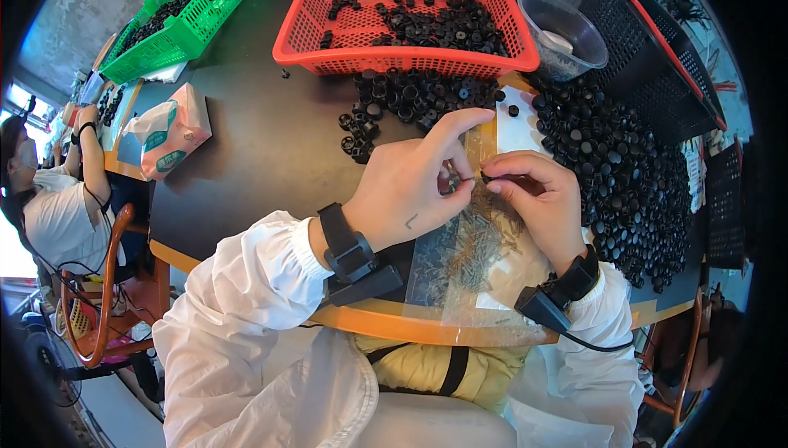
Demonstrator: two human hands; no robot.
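Note:
Over the middle of the table, my two hands meet almost fingertip to fingertip. My left hand [410,181] is closed in a pinch, its index finger stretched above; small greyish pieces seem to show inside its curled fingers, too hidden to name. Between the thumb and fingers of my right hand [546,202] is a small black plastic part [486,176], mostly covered. Below both hands, a heap of small metal screws or pins [476,255] lies on clear plastic. To the right spreads a large pile of round black caps [624,169]. Beyond my left hand are black ring-like parts [402,95].
A red basket [328,58] with black parts stands at the back, beside a clear tub [533,5] and black crates [657,62]. Farther left are a tissue pack [176,132] and a green basket [185,34]. Another person [61,210] sits at the far left.

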